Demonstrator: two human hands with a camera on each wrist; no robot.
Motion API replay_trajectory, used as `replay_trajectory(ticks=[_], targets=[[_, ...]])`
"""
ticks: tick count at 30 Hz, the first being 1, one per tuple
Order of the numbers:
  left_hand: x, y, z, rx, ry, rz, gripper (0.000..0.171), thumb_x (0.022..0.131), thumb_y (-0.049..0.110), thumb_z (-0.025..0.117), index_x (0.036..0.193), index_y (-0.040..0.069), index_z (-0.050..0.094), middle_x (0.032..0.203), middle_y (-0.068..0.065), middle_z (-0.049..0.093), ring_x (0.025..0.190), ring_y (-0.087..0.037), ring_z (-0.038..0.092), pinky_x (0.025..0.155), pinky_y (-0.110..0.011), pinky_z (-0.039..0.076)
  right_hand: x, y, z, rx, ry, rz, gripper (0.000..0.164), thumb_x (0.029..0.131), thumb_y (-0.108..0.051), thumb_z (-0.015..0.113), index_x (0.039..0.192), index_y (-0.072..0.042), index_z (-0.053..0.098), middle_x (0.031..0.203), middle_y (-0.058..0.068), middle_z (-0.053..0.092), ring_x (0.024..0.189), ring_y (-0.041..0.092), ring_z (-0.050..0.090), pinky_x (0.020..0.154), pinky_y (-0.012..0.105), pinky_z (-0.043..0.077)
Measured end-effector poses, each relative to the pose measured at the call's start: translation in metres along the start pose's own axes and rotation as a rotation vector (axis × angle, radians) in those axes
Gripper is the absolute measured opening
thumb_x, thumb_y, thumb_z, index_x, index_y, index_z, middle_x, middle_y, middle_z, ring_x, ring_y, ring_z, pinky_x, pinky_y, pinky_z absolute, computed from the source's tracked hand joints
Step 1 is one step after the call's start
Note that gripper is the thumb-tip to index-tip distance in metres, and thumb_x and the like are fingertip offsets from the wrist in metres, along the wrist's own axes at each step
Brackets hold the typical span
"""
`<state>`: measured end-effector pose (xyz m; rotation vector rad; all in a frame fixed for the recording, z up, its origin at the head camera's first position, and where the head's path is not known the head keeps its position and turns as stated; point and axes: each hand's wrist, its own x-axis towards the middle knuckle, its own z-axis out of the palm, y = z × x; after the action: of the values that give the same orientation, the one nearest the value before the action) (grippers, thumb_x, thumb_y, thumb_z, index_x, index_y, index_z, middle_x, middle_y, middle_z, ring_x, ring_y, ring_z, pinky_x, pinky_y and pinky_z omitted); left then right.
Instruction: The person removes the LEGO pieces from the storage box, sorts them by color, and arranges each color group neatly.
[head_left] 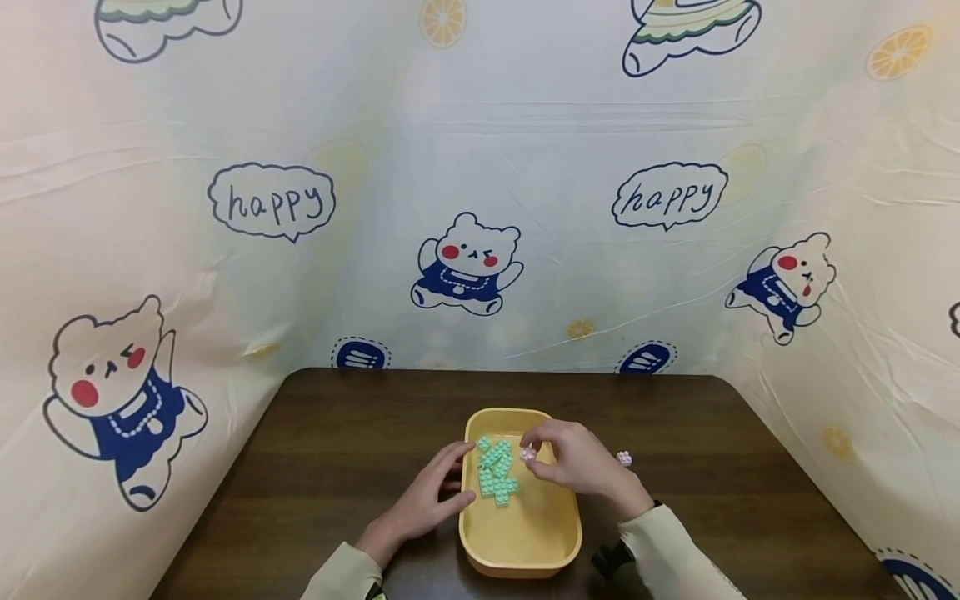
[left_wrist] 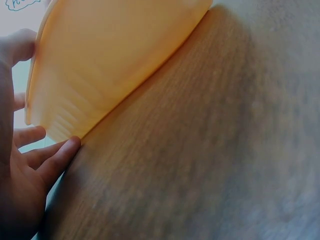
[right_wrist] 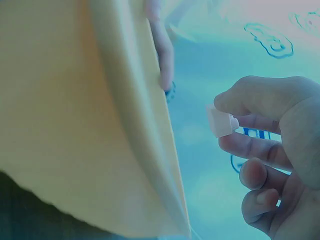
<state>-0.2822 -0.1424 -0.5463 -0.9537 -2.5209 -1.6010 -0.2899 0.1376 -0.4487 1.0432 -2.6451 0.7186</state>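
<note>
My right hand (head_left: 577, 457) pinches a small pale pink building brick (head_left: 528, 454) between thumb and forefinger, over the right part of a yellow plastic tub (head_left: 517, 568). In the right wrist view the studs of the pink brick (right_wrist: 221, 121) face toward the palm. Several mint green building bricks (head_left: 497, 471) lie bunched on the left half of the tub's floor. On the tub's left side rests my left hand (head_left: 429, 496), its fingers spread loosely. The left wrist view shows its fingertips against the outer wall (left_wrist: 110, 55), with the thumb at the rim.
Another pale pink brick (head_left: 625, 458) lies on the dark wooden table (head_left: 337, 450), right of the tub and close to my right wrist. A printed cloth (head_left: 480, 150) hangs behind the table and along both sides.
</note>
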Motion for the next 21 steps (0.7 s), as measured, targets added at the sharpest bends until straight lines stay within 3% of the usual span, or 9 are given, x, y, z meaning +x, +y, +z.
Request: replay_trajectory(ticks=[5,10,15,21], targets=[[0.0,0.001,-0.001,0.007,-0.007,-0.019,0.063,0.093,0.023,0.065,0.149,0.023,0.035,0.153,-0.006,0.032,0.121,-0.026,0.054,0.09,-0.027,0.054,-0.006,0.015,-0.009,-0.037,0.068,0.057,0.016,0.085,-0.028,0.075,0.1,-0.023,0.071,0.088,-0.017,0.062,0.072,0.001,0.052,0.059,0.018,0.046],[0.0,0.001,-0.001,0.009,-0.013,-0.033,0.062,0.094,0.024,0.064,0.149,0.024,0.034,0.153,-0.006,0.031,0.121,-0.025,0.054,0.09,-0.028,0.054,-0.014,0.03,-0.019,-0.029,0.139,0.086,0.02,0.082,-0.02,0.077,0.101,-0.017,0.072,0.091,-0.012,0.064,0.073,0.011,0.058,0.059,0.019,0.047],[0.0,0.001,0.0,0.005,-0.012,-0.029,0.062,0.094,0.024,0.063,0.148,0.029,0.034,0.153,-0.005,0.031,0.121,-0.025,0.054,0.09,-0.028,0.054,-0.022,0.042,-0.027,-0.016,0.167,0.149,0.019,0.082,-0.02,0.078,0.099,-0.018,0.072,0.091,-0.012,0.064,0.074,0.018,0.06,0.06,0.02,0.048],[0.0,0.0,0.0,-0.02,-0.015,-0.007,0.063,0.094,0.021,0.063,0.149,0.024,0.033,0.153,-0.005,0.031,0.121,-0.027,0.054,0.09,-0.029,0.054,-0.033,0.058,-0.033,-0.09,0.229,0.188,0.016,0.081,-0.022,0.078,0.095,-0.022,0.071,0.089,-0.012,0.064,0.076,0.007,0.057,0.064,0.027,0.051]])
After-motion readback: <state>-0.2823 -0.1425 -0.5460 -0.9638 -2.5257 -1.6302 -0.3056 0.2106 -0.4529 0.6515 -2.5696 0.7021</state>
